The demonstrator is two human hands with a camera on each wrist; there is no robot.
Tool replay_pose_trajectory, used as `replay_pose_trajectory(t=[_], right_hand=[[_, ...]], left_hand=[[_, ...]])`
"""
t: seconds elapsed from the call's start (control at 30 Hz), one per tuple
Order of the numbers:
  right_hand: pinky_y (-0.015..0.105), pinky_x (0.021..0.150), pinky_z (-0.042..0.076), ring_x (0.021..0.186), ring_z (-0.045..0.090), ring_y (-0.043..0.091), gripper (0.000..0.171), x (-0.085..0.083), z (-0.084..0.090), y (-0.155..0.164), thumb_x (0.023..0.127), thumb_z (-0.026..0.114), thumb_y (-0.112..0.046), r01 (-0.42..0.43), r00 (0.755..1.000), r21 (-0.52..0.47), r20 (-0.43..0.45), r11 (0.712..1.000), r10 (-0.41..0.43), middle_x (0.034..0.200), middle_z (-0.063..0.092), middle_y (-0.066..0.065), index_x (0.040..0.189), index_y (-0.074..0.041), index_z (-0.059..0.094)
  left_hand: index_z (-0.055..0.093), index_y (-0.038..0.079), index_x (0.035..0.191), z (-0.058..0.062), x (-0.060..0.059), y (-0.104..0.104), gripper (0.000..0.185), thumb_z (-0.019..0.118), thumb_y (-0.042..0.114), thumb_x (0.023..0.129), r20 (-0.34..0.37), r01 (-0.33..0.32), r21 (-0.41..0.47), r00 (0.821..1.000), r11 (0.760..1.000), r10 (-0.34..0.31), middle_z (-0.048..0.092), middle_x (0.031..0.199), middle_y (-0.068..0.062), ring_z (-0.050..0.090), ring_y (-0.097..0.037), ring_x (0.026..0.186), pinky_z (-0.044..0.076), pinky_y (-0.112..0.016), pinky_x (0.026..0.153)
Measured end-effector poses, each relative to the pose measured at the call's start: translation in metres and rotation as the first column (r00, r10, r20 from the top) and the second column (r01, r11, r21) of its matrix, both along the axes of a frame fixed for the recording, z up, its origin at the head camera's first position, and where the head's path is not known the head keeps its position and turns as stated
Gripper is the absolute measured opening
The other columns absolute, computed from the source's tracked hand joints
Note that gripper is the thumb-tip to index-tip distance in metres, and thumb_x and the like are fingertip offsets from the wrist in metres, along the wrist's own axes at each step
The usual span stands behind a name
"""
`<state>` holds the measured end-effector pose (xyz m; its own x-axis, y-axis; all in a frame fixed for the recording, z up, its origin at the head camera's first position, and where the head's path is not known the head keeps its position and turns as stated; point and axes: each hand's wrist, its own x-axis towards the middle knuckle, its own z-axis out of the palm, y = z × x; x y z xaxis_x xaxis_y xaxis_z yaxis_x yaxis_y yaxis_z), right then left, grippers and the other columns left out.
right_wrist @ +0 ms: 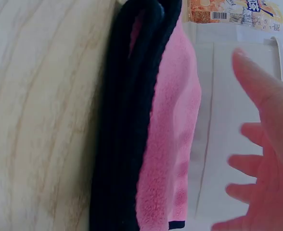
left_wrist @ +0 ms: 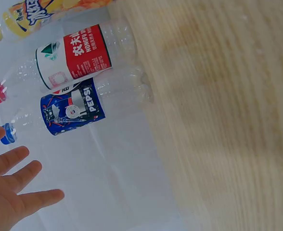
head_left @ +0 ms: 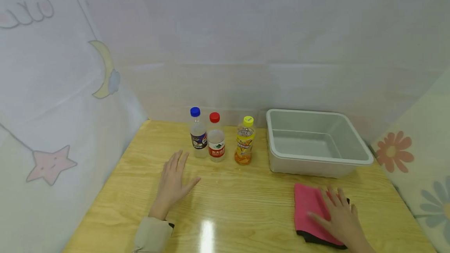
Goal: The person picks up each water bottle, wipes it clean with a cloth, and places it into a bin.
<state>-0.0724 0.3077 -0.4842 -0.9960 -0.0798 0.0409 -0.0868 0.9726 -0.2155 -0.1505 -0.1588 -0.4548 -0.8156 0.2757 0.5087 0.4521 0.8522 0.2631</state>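
Underneath, pale wooden table within printed fabric walls; left hand spread flat, right hand spread on pink cloth.

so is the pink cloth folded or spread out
Folded: the pink cloth lies in stacked layers, dark-edged folds showing along its side in the right wrist view.

The head view is bright and evenly lit, soft light falling from above; a white glare streak sits on the glossy table near the front edge; shadows under the hands are faint and short; straight lines bow slightly toward the frame edges. The left wrist view is washed out, its wood grain smeared by blur, the bottle labels still readable; the right wrist view is soft throughout, the right hand close and out of focus.
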Motion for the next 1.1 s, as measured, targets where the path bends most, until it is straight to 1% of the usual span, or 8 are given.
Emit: replay_pose_trajectory(t=[0.1,0.2,0.27,0.37,0.63,0.93,1.0,1.1], right_hand=[[0.073,0.085,0.024,0.124,0.023,0.051,0.092,-0.001,-0.003,0.004,0.073,0.062,-0.062,-0.046,0.999,0.026,0.019,0.999,0.046,0.132,0.037,0.032,0.132,0.006,0.042],[0.07,0.085,0.03,0.117,0.032,0.052,0.097,-0.002,-0.006,0.008,0.066,0.066,-0.064,-0.09,0.996,0.03,0.024,0.996,0.089,0.127,0.042,0.034,0.126,0.01,0.046],[0.068,0.086,0.031,0.115,0.033,0.054,0.101,-0.002,-0.009,0.009,0.063,0.067,-0.065,-0.11,0.994,0.024,0.023,0.994,0.109,0.126,0.041,0.036,0.125,0.012,0.045],[0.068,0.086,0.031,0.116,0.032,0.054,0.106,-0.002,-0.015,0.011,0.061,0.068,-0.066,-0.114,0.993,0.015,0.037,0.993,0.114,0.127,0.039,0.038,0.126,0.014,0.043],[0.074,0.081,0.027,0.118,0.025,0.055,0.112,-0.004,-0.029,0.01,0.062,0.067,-0.066,-0.084,0.991,0.03,0.105,0.996,0.081,0.132,0.03,0.038,0.132,0.015,0.032],[0.072,0.073,0.035,0.108,0.04,0.052,0.104,-0.008,-0.023,0.002,0.059,0.066,-0.07,-0.056,0.992,0.07,0.115,0.996,0.047,0.119,0.046,0.034,0.122,0.012,0.048],[0.069,0.071,0.038,0.105,0.043,0.051,0.101,-0.009,-0.021,0.0,0.06,0.067,-0.068,-0.063,0.992,0.068,0.117,0.996,0.055,0.117,0.048,0.033,0.12,0.012,0.05],[0.063,0.071,0.043,0.101,0.049,0.047,0.09,-0.008,-0.02,-0.002,0.061,0.071,-0.061,-0.074,0.992,0.057,0.109,0.996,0.068,0.111,0.053,0.029,0.116,0.009,0.055]], left_hand=[[0.035,-0.001,0.136,0.004,-0.008,0.0,0.077,0.06,0.048,0.082,0.01,0.013,0.058,1.0,0.998,-0.014,0.036,0.135,-0.025,0.036,-0.041,0.121,0.034,-0.056,0.096],[0.033,0.0,0.137,0.007,-0.014,0.001,0.076,0.066,0.038,0.081,0.051,0.011,0.11,0.999,0.994,-0.016,0.037,0.135,-0.025,0.035,-0.04,0.122,0.036,-0.055,0.095],[0.032,0.0,0.138,0.009,-0.017,0.001,0.076,0.068,0.034,0.08,0.074,0.005,0.129,0.997,0.992,-0.015,0.036,0.136,-0.024,0.034,-0.04,0.123,0.036,-0.055,0.095],[0.032,0.0,0.138,0.01,-0.022,0.0,0.075,0.068,0.032,0.08,0.073,0.008,0.153,0.997,0.988,-0.02,0.036,0.136,-0.023,0.034,-0.039,0.123,0.036,-0.056,0.095],[0.03,0.002,0.139,0.012,-0.032,0.0,0.076,0.066,0.037,0.081,0.099,-0.015,0.154,0.995,0.988,0.0,0.036,0.137,-0.021,0.033,-0.038,0.124,0.035,-0.056,0.095],[0.03,0.005,0.14,0.014,-0.036,0.002,0.073,0.063,0.038,0.084,0.164,-0.035,0.199,0.987,0.979,0.003,0.035,0.138,-0.02,0.032,-0.038,0.125,0.034,-0.058,0.095],[0.031,0.004,0.14,0.014,-0.038,0.003,0.072,0.063,0.037,0.084,0.167,-0.037,0.208,0.986,0.978,0.002,0.035,0.137,-0.021,0.032,-0.038,0.125,0.034,-0.058,0.095],[0.032,0.003,0.139,0.013,-0.04,0.005,0.07,0.062,0.035,0.085,0.158,-0.035,0.224,0.987,0.974,-0.001,0.036,0.137,-0.021,0.033,-0.038,0.125,0.034,-0.057,0.096]])
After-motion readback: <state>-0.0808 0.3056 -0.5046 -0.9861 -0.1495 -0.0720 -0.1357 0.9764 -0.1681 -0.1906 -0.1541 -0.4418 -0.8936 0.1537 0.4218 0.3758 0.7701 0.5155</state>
